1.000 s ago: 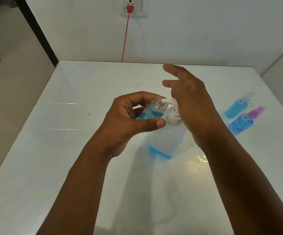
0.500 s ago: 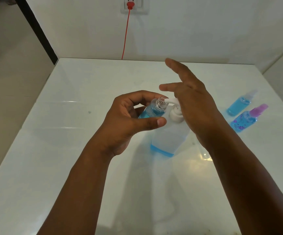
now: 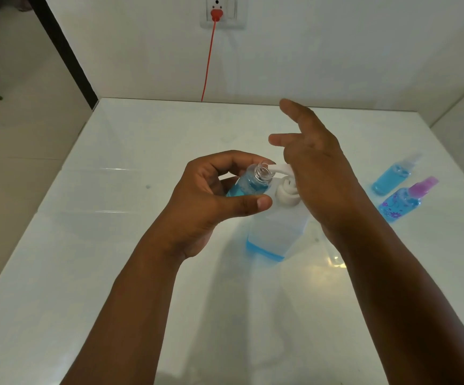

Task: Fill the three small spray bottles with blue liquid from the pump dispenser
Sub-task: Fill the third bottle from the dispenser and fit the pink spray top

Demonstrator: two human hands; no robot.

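Right in the middle of the white table [image 3: 86, 273] sits the pump dispenser [image 3: 276, 232], a clear squarish bottle with only a thin band of blue liquid left at the bottom. Left hand [image 3: 208, 201] has its fingers and thumb wrapped around a small uncapped spray bottle [image 3: 250, 182], tilted so its open neck is right up at the tip of the white pump spout [image 3: 281, 169]; that little bottle looks roughly half full of blue. Right hand [image 3: 317, 168] lies flat over the pump head with the fingers stretched out straight and pointing away toward the far side, not curled around anything, so it's the palm on the pump. Off to the right, well apart from the dispenser, two other small bottles are lying down side by side: a clear-capped bottle [image 3: 392, 175] farther back and a purple-capped bottle [image 3: 404, 200] with flower prints nearer, both showing blue inside. On the far wall a red cord [image 3: 208, 65] hangs from a wall socket [image 3: 222, 12].
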